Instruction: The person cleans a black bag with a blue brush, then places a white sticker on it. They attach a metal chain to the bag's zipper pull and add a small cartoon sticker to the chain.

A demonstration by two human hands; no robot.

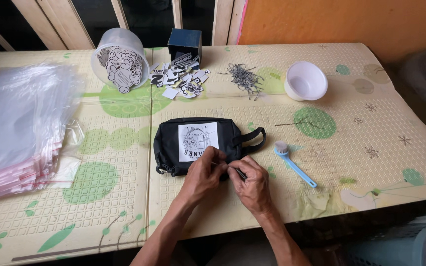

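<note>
**Hands meet at the pouch's lower edge**

Head view: centre frame, black pouch (198, 143) on the cream patterned surface (361, 162). Left hand (202, 177) and right hand (253, 184), fingers pinched closed on a thin pin. Orange wall (346, 19) upper right; plastic bags (16, 123) stacked left.

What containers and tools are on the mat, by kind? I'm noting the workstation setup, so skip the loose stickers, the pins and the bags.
Black pouch under both hands: 1
Clear tub tipped on its side, holding stickers: 1
White bowl: 1
Dark blue box: 1
Light blue brush: 1
Total: 5
</note>
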